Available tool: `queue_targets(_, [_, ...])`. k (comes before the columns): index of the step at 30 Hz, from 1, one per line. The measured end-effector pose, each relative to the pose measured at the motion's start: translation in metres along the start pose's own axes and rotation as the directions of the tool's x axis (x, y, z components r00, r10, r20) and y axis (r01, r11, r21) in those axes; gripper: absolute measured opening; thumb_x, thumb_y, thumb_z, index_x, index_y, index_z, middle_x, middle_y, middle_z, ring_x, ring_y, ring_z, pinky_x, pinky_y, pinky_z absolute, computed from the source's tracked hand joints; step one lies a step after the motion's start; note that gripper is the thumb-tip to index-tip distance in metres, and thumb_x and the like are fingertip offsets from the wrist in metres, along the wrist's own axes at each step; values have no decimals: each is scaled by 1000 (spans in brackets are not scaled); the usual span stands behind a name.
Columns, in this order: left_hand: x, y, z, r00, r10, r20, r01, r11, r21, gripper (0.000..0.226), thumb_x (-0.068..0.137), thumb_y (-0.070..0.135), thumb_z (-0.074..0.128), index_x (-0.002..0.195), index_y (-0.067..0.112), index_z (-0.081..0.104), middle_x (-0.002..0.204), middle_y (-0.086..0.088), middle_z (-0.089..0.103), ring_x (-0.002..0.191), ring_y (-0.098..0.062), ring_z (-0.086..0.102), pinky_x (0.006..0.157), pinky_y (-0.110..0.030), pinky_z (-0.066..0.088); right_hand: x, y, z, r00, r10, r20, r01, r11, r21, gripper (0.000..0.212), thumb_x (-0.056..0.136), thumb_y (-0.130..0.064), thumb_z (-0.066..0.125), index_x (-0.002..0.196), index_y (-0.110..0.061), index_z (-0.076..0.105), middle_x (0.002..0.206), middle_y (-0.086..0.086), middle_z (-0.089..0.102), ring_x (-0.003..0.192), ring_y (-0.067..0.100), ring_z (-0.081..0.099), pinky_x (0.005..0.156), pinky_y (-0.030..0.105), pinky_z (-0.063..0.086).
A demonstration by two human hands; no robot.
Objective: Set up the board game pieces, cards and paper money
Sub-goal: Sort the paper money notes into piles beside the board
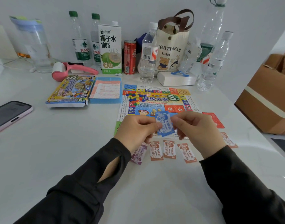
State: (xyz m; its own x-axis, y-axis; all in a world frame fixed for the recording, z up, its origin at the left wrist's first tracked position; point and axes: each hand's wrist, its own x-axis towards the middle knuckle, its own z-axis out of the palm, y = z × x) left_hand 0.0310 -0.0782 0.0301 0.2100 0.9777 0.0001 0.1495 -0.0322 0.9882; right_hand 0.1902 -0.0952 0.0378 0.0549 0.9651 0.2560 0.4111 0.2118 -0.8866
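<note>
Both hands hold a small stack of blue paper money [164, 123] above the near edge of the game board [156, 101]. My left hand [135, 128] pinches its left side and my right hand [198, 126] pinches its right side. Several orange notes [169, 149] lie in a row on the table below the hands, with a purple note [138, 153] at the left end. A pile of small coloured plastic pieces [135, 97] sits on the board's left part. Red cards [214, 119] lie by the board's right edge.
The game box [70, 91] and a blue tray with a rule sheet [106, 91] lie left of the board. A phone [7, 115] lies at the far left. Bottles, a carton [110, 47], a can and a tote bag [170, 49] line the back. A cardboard box [267, 101] stands at right.
</note>
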Motion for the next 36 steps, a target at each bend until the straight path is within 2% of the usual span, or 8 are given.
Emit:
queue_targets(6, [-3,4,4,998,53,17,-52,998,-45,14,81,12,67,69,19,65,49,7,61,43,-3,53,43,-13,44,0,1,-1,989,123,87,-134,984,121,22,80,-7,67,59,-17,66,49,2,61,45,13,56,50,22,51])
queue_targets(11, [-6,6,4,991,115,72,-104,985,-138,16,79,5,66,69,17,67,47,4,59,40,-5,51,41,-15,44,-1,3,-2,876,298,378,-466,725,508,16,65,-11,58,52,-7,67,48,8,56,37,11,50,40,19,46])
queue_targets(16, [-7,8,6,986,155,64,-141,974,-179,13,75,3,68,69,14,68,46,1,56,38,-6,47,38,-16,42,-1,7,-3,818,310,484,-559,624,545,23,67,-14,55,47,-9,65,47,6,53,36,9,44,40,18,43])
queue_targets(25, [-12,13,10,972,234,16,-231,967,-111,6,71,9,73,69,12,69,46,10,57,38,-2,48,41,-12,39,-2,17,0,728,122,675,-648,447,617,32,42,-21,92,62,-9,70,53,2,54,41,7,46,41,19,43])
queue_targets(28, [-14,14,10,970,244,-9,-244,968,-64,7,71,12,74,68,17,69,49,11,61,42,0,52,43,-11,40,-2,12,0,781,219,585,-601,519,608,11,64,-16,75,58,-10,68,52,4,52,41,9,46,40,21,43])
queue_targets(30, [-12,13,7,969,243,-49,-244,970,-9,16,72,15,75,66,27,66,53,13,64,46,1,57,44,-10,42,1,11,-3,866,283,413,-475,725,498,24,74,-10,60,52,-13,67,50,4,54,40,10,46,42,22,44])
queue_targets(33, [-6,11,2,961,258,-94,-247,962,113,21,73,18,75,72,35,63,57,16,63,52,3,60,47,-9,45,3,7,-6,987,106,117,-117,988,98,33,83,-1,61,55,-18,65,49,0,59,41,7,48,47,21,46])
queue_targets(36, [-3,6,-3,936,347,-64,-304,885,354,7,76,21,74,82,25,72,64,23,59,60,-1,60,53,-9,48,-1,5,1,992,-120,47,129,947,-294,18,83,-6,64,67,-15,66,59,-5,60,52,6,50,50,14,40])
